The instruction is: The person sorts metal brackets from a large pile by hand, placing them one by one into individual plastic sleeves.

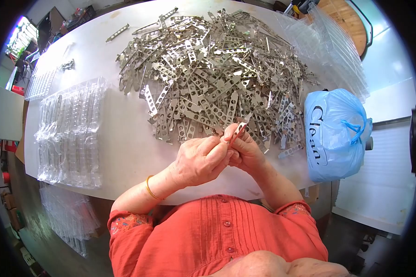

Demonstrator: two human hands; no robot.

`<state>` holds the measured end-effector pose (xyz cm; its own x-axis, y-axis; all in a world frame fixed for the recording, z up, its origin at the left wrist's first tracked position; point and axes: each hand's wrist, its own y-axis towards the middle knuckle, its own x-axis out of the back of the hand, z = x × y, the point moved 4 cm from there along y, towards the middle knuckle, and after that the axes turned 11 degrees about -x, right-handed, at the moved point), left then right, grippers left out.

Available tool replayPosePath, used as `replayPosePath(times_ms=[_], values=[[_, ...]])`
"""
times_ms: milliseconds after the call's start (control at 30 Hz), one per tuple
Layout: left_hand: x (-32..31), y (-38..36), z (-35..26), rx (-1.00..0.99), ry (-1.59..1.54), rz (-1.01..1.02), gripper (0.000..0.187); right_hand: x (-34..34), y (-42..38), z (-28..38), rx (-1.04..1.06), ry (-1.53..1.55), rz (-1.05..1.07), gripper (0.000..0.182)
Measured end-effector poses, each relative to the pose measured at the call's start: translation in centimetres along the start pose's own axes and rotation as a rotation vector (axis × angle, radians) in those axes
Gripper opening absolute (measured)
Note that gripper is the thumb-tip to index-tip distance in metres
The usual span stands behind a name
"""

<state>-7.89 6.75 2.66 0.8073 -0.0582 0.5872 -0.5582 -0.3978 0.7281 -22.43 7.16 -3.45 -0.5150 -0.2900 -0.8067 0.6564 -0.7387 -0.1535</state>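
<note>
Close in front of my chest, both hands meet over the table's near side. My right hand (248, 148) pinches a small metal strip (238, 131) that points up and away from me, with a reddish tint along its side. My left hand (199, 158) is closed against the strip's lower end, where fingers hide the contact. Just beyond my fingers lies a large heap of flat, silvery metal strips with round holes (212, 74). They overlap at many angles.
On the left of the pale table (125, 152) lie clear plastic trays (71, 134), stacked. A blue plastic bag (336, 138) printed "Clean" stands at the right edge. More clear trays (330, 51) lie behind it. Further trays (69, 214) sit below the table's left edge.
</note>
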Motion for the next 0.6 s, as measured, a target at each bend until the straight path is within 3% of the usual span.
replayPosePath(times_ms=[167, 233, 367, 433, 467, 533, 600], values=[[0.0, 0.1, 0.6, 0.035, 0.008, -0.025, 0.014, 0.0, 0.2, 0.0, 0.022, -0.006, -0.011, 0.017], [0.0, 0.0, 1.2, 0.136, -0.064, -0.125, 0.014, 0.5, 0.0, -0.1, 0.044, -0.078, -0.118, 0.016], [-0.3, -1.1, 1.9, 0.238, -0.158, -0.065, 0.012, 0.5, 0.1, -0.1, 0.049, -0.125, -0.168, 0.015], [-1.0, -2.1, 2.8, 0.58, -0.581, -0.081, 0.013, 0.0, -0.1, 0.3, 0.066, -0.163, -0.217, 0.016], [-0.8, -2.1, 2.9, 0.586, -0.579, -0.08, 0.013, -0.1, -0.2, 0.4, 0.062, -0.158, -0.216, 0.016], [-1.4, -2.4, 3.4, 0.906, -1.202, -0.139, 0.018, -0.1, -0.3, 0.8, 0.049, -0.192, -0.261, 0.017], [-1.2, -2.3, 3.7, 0.96, -1.274, -0.117, 0.02, -0.2, -0.2, 1.0, 0.043, -0.182, -0.241, 0.016]])
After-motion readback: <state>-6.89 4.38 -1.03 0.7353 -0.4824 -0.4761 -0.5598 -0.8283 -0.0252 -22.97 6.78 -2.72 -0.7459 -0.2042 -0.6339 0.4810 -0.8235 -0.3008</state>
